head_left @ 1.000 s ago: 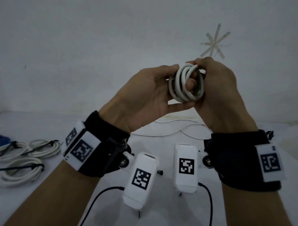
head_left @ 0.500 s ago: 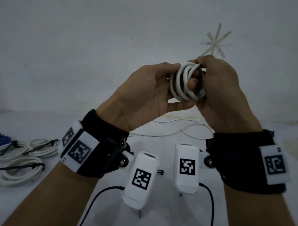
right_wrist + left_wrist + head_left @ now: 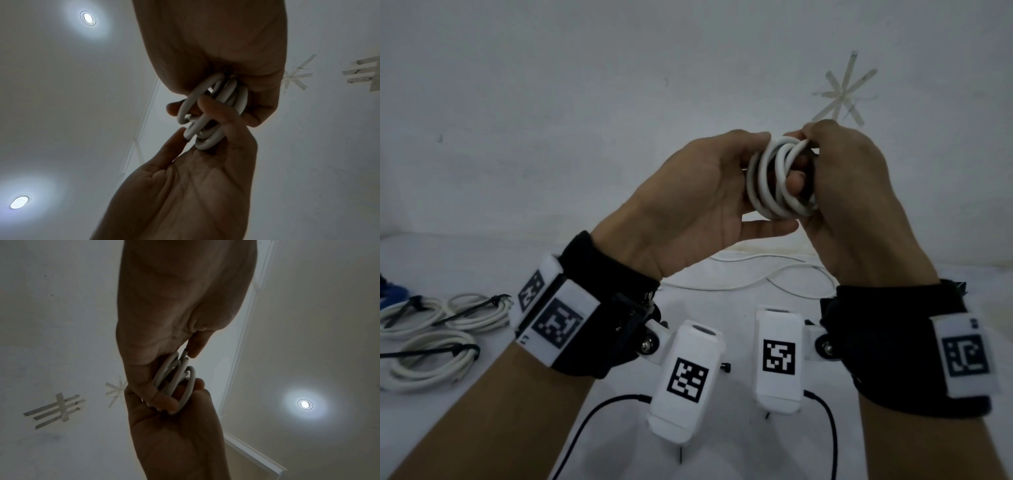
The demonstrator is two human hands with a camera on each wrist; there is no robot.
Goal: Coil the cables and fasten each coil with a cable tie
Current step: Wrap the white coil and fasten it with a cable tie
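Observation:
I hold a small white cable coil up in front of the wall, between both hands. My left hand pinches its left side, with the fingers over the top and the thumb underneath. My right hand curls round the coil's right side and hides that part. The left wrist view shows the coil edge-on, with my left hand above it and my right hand below. From the right wrist, my right hand grips the loops, and a dark cable end shows by the left thumb.
Several tied white coils with black ties lie on the white table at the left. A loose white cable lies on the table below my hands. A blue object sits at the far left edge. Tape strips mark the wall.
Both hands keep hold of the coil at about the same height. My right forearm has shifted slightly to the right, and the fingers have moved a little on the loops.

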